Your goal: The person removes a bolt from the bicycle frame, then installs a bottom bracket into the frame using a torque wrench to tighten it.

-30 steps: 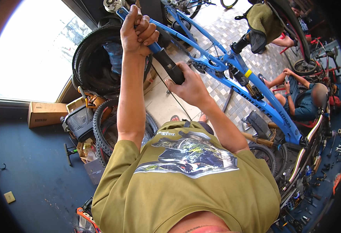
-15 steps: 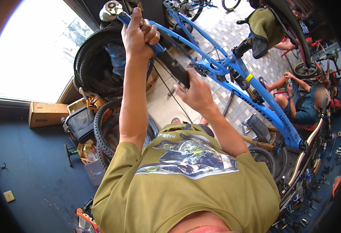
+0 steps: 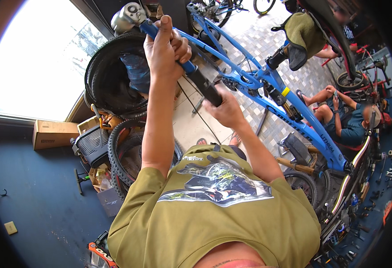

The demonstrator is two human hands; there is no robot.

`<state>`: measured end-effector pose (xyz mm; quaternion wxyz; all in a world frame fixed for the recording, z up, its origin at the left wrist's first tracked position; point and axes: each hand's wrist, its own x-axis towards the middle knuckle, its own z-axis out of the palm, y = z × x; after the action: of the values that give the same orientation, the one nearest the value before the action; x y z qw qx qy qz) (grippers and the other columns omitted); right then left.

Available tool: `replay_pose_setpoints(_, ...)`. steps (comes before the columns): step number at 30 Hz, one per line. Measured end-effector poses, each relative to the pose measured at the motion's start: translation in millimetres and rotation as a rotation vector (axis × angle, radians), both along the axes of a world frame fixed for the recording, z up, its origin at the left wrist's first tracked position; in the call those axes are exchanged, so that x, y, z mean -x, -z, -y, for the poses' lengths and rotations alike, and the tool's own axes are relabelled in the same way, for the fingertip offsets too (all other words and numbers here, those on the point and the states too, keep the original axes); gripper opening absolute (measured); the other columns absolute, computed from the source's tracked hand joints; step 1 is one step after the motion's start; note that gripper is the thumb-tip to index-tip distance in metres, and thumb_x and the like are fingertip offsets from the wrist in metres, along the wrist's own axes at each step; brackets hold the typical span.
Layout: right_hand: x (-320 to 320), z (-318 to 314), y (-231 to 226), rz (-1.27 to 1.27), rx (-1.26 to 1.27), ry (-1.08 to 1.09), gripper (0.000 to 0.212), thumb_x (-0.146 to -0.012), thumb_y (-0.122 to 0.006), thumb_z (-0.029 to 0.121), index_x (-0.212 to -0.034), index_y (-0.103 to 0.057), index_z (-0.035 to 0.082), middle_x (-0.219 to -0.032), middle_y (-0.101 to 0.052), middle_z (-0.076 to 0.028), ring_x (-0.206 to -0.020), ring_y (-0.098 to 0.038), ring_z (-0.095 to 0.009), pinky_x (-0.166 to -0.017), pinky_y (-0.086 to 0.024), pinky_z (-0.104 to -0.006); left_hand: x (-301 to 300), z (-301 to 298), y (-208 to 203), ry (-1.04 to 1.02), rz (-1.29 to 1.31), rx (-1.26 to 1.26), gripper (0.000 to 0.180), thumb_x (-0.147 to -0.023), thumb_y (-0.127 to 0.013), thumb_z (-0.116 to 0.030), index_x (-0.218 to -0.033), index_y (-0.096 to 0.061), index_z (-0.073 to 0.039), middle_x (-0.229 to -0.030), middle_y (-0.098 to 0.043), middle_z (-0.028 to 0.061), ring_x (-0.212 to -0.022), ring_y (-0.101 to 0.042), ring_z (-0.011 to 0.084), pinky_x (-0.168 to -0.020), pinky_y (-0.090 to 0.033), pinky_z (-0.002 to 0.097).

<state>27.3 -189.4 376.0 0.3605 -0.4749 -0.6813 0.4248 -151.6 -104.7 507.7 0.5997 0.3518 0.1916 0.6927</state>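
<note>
My left hand [image 3: 167, 49] is closed around the blue shaft of a long bar [image 3: 191, 69], just below its silver head [image 3: 129, 15] at the top of the view. My right hand [image 3: 225, 109] grips the bar's black lower end. Both arms reach up and forward from my olive T-shirt [image 3: 213, 223]. The bar runs diagonally from upper left to centre, in front of a blue bicycle frame [image 3: 294, 116]. The fingers hide how the bar's parts join.
Stacked black tyres [image 3: 111, 80] and a knobby tyre [image 3: 120, 156] stand to the left, beside a cardboard box [image 3: 53, 134]. A seated person [image 3: 347, 123] is at the right on the tiled floor. Small tools [image 3: 374, 201] lie along the right edge.
Both hands and the bar have shifted slightly downward in the picture, bringing the silver head fully into view. My right hand stays on the black end.
</note>
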Motion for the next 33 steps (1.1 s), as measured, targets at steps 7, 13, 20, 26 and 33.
replay_pose_setpoints(7, 0, 21, -7, 0.246, -0.261, 0.229, 0.036, -0.085, -0.077, 0.014, -0.116, -0.060, 0.006, -0.069, -0.065, -0.012, -0.059, -0.067, -0.032, -0.052, -0.050, -0.0407, -7, 5, -2, -0.022, -0.008, -0.007, 0.040, -0.107, -0.055, -0.038, -0.075, -0.048, -0.015, -0.054, -0.032, -0.0042, -0.038, -0.027, 0.0064, -0.033, -0.024, 0.0241)
replay_pose_setpoints(13, -21, 15, -25, -0.194, 0.584, -0.435, 0.027, -0.085, -0.075, 0.008, -0.111, -0.069, 0.007, -0.075, -0.060, 0.004, -0.061, -0.050, -0.004, -0.051, -0.037, -0.0260, 6, 2, 13, 0.390, 0.120, -0.095, 0.041, -0.107, -0.054, -0.040, -0.076, -0.047, -0.015, -0.053, -0.032, -0.0043, -0.038, -0.027, 0.0061, -0.033, -0.023, 0.0239)
replay_pose_setpoints(20, -8, 17, 2, 0.363, -0.380, 0.365, 0.039, -0.084, -0.073, 0.013, -0.119, -0.055, 0.010, -0.089, -0.071, -0.017, -0.081, -0.069, -0.042, -0.070, -0.055, -0.0500, -19, 1, 11, -0.120, 0.053, 0.111, 0.043, -0.105, -0.060, -0.033, -0.070, -0.044, -0.015, -0.053, -0.034, -0.0029, -0.039, -0.028, 0.0088, -0.037, -0.024, 0.0269)
replay_pose_setpoints(26, -3, 29, 4, -0.085, -0.040, 0.068, 0.030, -0.087, -0.070, 0.010, -0.116, -0.060, 0.009, -0.075, -0.065, -0.005, -0.064, -0.064, -0.025, -0.059, -0.051, -0.0372, -3, -13, 19, 0.427, 0.128, -0.130, 0.046, -0.110, -0.043, -0.045, -0.077, -0.052, -0.014, -0.054, -0.033, -0.0059, -0.037, -0.023, 0.0052, -0.032, -0.023, 0.0230)
replay_pose_setpoints(33, -19, 37, -23, -0.937, 0.921, -0.587, 0.038, -0.083, -0.075, 0.007, -0.114, -0.057, -0.002, -0.053, -0.039, 0.004, -0.039, -0.037, -0.006, -0.040, -0.023, -0.0246, -6, -33, 18, 0.952, 0.551, -0.330, 0.041, -0.111, -0.040, -0.045, -0.084, -0.042, -0.014, -0.054, -0.028, -0.0049, -0.037, -0.026, 0.0046, -0.033, -0.027, 0.0220)
